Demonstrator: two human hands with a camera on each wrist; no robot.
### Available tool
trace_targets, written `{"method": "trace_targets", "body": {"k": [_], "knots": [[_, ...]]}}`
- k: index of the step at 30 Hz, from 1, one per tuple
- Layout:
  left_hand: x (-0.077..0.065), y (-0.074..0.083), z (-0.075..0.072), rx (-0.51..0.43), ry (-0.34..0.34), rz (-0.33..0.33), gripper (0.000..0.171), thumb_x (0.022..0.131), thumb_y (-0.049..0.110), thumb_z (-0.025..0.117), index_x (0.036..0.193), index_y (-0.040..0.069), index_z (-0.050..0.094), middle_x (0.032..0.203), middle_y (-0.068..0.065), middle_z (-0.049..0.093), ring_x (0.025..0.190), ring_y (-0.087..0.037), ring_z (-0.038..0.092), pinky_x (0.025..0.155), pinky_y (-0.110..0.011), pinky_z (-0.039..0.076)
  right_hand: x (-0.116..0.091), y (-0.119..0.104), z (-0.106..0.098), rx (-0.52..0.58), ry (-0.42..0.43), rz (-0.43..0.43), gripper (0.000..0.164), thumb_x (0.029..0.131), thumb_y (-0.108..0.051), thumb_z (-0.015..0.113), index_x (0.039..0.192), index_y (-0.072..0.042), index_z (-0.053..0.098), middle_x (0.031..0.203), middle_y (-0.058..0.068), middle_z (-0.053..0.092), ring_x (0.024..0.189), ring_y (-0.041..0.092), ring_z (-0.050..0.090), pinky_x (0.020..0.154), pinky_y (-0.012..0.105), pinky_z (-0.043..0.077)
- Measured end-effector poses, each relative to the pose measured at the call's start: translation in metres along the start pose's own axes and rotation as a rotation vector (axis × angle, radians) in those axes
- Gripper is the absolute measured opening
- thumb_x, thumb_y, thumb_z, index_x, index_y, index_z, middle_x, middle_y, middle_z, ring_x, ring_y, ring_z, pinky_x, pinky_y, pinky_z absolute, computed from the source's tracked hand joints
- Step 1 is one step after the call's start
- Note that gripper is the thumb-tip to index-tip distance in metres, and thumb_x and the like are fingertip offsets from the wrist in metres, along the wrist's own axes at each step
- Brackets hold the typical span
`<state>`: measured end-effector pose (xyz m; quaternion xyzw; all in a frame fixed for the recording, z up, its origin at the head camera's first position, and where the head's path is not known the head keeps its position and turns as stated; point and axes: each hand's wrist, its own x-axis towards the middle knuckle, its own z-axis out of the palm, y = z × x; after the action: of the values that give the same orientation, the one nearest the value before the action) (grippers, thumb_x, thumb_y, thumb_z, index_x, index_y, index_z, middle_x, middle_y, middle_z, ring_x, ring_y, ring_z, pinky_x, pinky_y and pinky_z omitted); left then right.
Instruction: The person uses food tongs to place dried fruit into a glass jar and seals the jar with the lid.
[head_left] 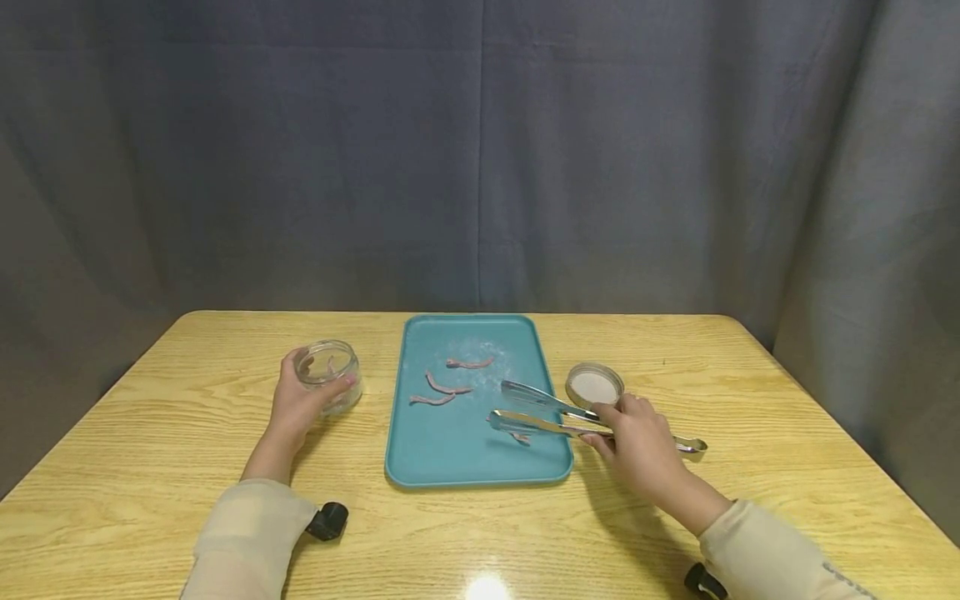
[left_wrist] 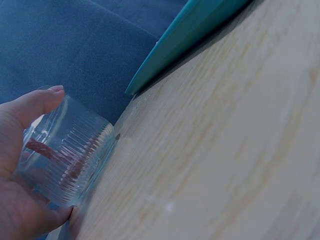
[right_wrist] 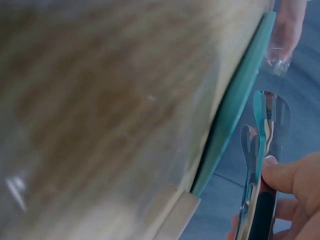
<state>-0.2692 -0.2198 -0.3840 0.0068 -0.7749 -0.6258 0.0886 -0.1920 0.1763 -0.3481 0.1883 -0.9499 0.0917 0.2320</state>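
On the left, my left hand [head_left: 294,404] grips a clear glass jar [head_left: 345,402], thumb on the near side and fingers round the far side. The jar stands upright with its mouth uncovered, and reddish strips [left_wrist: 75,167] show through its ribbed wall. My right hand [head_left: 637,446] holds metal tongs [head_left: 551,427] by the middle, their two arms spread apart over the right part of a teal tray [head_left: 450,462]. Beneath the tongs' tips lies a thin pinkish strip [head_left: 521,438], partly hidden by the lower arm. Other such strips [head_left: 448,389] lie on the tray's left half.
A round jar lid [head_left: 594,386] with a pale inside lies just right of the tray, close behind my right hand. Whitish powder [head_left: 480,348] marks the tray's far part. The wooden table [head_left: 420,542] ends before a grey curtain [head_left: 337,167].
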Motion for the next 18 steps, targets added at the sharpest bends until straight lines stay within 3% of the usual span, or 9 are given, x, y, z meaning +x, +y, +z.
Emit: {"method": "trace_targets", "body": {"k": [12,18], "knots": [[-0.0007,0.0011,-0.0003,-0.001,0.003,-0.007,0.096,0.073,0.028,0.07,0.137,0.01,0.001,0.139,-0.02,0.007,0.122,-0.041,0.013,0.094,-0.048,0.025,-0.0031,0.0027,0.006,-0.006,-0.035,0.009,0.037,0.068,-0.021,0.073,0.1,-0.005,0.062,0.076,0.008,0.047,0.067,0.025,0.044,0.051,0.036,0.035],[-0.0005,0.0005,0.0005,0.006,0.006,-0.012,0.096,0.072,0.029,0.07,0.137,0.01,0.001,0.139,-0.02,0.007,0.123,-0.04,0.012,0.095,-0.047,0.024,-0.005,0.003,0.0052,-0.007,-0.061,0.011,0.026,0.069,-0.021,0.072,0.09,-0.008,0.063,0.067,0.001,0.042,0.061,0.02,0.042,0.045,0.031,0.033]]}}
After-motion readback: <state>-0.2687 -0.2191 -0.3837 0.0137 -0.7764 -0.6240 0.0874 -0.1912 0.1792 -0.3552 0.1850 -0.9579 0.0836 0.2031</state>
